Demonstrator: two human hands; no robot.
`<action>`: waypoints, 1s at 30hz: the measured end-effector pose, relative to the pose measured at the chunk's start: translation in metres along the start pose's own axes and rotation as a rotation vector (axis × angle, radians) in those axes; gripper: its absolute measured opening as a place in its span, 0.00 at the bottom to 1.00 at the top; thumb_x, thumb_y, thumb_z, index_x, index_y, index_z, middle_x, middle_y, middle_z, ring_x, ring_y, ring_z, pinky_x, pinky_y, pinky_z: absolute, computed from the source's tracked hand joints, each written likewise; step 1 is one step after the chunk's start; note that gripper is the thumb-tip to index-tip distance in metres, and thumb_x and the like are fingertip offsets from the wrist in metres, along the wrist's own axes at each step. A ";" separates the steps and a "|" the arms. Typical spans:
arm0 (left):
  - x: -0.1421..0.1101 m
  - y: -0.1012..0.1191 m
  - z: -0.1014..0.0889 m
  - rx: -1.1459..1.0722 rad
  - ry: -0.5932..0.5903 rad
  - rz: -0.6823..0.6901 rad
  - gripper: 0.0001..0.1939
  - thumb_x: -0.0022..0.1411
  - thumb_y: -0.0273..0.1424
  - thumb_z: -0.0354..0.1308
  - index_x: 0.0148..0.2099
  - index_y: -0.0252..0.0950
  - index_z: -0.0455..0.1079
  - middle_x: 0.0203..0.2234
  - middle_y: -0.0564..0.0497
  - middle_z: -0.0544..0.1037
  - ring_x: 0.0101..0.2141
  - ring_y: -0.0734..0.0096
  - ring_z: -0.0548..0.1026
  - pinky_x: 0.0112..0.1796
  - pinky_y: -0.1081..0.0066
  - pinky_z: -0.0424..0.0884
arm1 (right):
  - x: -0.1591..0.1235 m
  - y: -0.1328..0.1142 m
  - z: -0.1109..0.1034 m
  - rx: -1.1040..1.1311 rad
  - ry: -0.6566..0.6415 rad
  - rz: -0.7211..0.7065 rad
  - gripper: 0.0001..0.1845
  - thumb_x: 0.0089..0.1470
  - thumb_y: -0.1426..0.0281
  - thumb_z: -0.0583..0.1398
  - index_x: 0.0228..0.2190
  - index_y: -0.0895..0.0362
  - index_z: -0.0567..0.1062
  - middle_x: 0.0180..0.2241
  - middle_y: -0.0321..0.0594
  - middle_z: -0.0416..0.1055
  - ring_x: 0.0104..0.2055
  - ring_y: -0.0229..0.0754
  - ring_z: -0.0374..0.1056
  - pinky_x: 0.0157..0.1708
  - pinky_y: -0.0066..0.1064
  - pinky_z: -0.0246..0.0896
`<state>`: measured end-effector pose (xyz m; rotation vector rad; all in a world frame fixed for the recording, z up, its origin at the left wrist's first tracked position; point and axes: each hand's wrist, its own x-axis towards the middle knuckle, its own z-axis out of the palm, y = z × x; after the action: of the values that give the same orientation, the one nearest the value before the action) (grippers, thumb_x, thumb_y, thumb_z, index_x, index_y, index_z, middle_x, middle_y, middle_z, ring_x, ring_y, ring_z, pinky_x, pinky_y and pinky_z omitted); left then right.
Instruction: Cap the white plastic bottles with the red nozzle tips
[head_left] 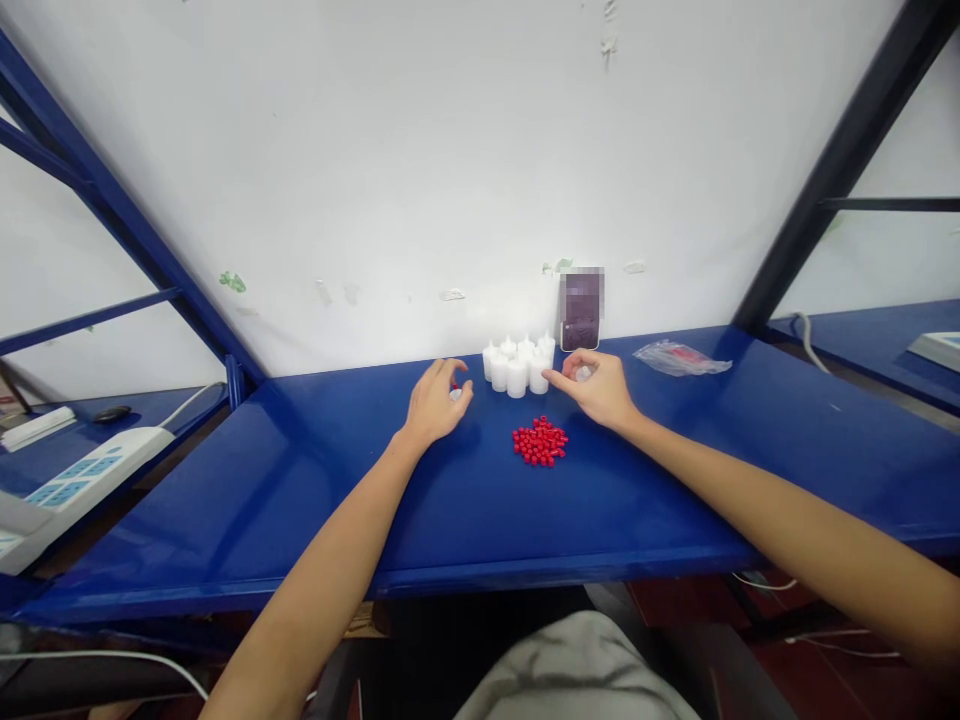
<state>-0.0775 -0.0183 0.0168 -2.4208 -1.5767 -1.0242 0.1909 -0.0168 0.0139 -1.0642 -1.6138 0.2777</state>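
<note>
Several white squeeze bottles (516, 378) with pointed nozzle tips stand upright in a tight cluster near the wall. To their left, my left hand (435, 402) curls its fingers and thumb around a small white bottle (455, 395) with a red bit at its top, mostly hidden by the fingers. My right hand (600, 388) is on the cluster's right side, its thumb tip at the nearest bottle. Its bent fingers close around a small whitish piece (583, 373), too covered to name. Between the hands and closer to me lies a pile of small red caps (540, 442).
A phone (582, 310) leans upright against the wall behind the bottles. On the right lies a clear plastic bag (679, 358) with something red inside. Blue metal posts (150, 250) flank the blue table (315, 500). A white power strip (82, 490) is at far left.
</note>
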 end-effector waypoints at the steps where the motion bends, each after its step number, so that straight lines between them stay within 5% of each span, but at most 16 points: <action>1: -0.001 0.008 0.001 -0.051 -0.062 0.109 0.12 0.66 0.31 0.50 0.50 0.37 0.69 0.36 0.48 0.73 0.38 0.66 0.72 0.43 0.66 0.67 | 0.000 -0.001 0.000 -0.002 0.028 -0.007 0.18 0.45 0.57 0.67 0.20 0.56 0.69 0.21 0.34 0.68 0.25 0.38 0.63 0.29 0.31 0.58; 4: -0.003 0.030 0.010 -0.159 -0.317 0.397 0.17 0.69 0.27 0.44 0.53 0.39 0.70 0.41 0.47 0.73 0.42 0.66 0.72 0.46 0.67 0.68 | -0.002 -0.002 0.000 -0.019 0.080 -0.028 0.17 0.44 0.58 0.67 0.20 0.55 0.68 0.19 0.33 0.66 0.24 0.39 0.62 0.30 0.32 0.58; 8: -0.003 0.044 0.022 -0.182 -0.435 0.470 0.21 0.69 0.24 0.43 0.57 0.39 0.70 0.43 0.46 0.73 0.43 0.66 0.72 0.47 0.67 0.68 | -0.005 0.005 -0.003 0.015 0.050 -0.064 0.16 0.49 0.56 0.62 0.23 0.55 0.67 0.19 0.33 0.65 0.23 0.38 0.61 0.28 0.31 0.56; 13: -0.002 0.040 0.030 -0.220 -0.412 0.468 0.17 0.70 0.29 0.47 0.53 0.38 0.74 0.42 0.45 0.75 0.43 0.65 0.72 0.47 0.67 0.68 | -0.003 0.014 -0.001 -0.104 -0.204 0.046 0.19 0.60 0.60 0.48 0.24 0.55 0.68 0.21 0.35 0.67 0.25 0.40 0.64 0.28 0.31 0.54; 18: -0.002 0.040 0.030 -0.254 -0.399 0.433 0.15 0.70 0.32 0.50 0.50 0.36 0.76 0.39 0.46 0.76 0.42 0.66 0.73 0.47 0.67 0.68 | 0.002 0.012 0.002 -0.289 -0.441 -0.024 0.20 0.61 0.61 0.48 0.23 0.56 0.70 0.26 0.40 0.73 0.30 0.42 0.68 0.34 0.31 0.55; 24: -0.001 0.042 0.029 -0.306 -0.391 0.368 0.10 0.66 0.32 0.56 0.44 0.38 0.78 0.36 0.48 0.77 0.39 0.67 0.74 0.42 0.69 0.67 | 0.003 0.012 -0.001 -0.351 -0.495 0.051 0.25 0.63 0.57 0.47 0.25 0.55 0.75 0.25 0.38 0.73 0.30 0.42 0.68 0.32 0.31 0.52; 30: -0.001 0.045 0.029 -0.509 -0.267 0.230 0.08 0.64 0.32 0.59 0.40 0.34 0.76 0.32 0.50 0.77 0.31 0.73 0.71 0.34 0.73 0.67 | -0.003 -0.001 0.003 -0.200 -0.534 -0.053 0.27 0.63 0.57 0.45 0.20 0.56 0.69 0.21 0.37 0.68 0.27 0.41 0.64 0.31 0.31 0.51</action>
<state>-0.0257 -0.0286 0.0063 -3.1011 -1.1556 -1.2164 0.1879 -0.0188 0.0110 -1.1577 -2.1802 0.3950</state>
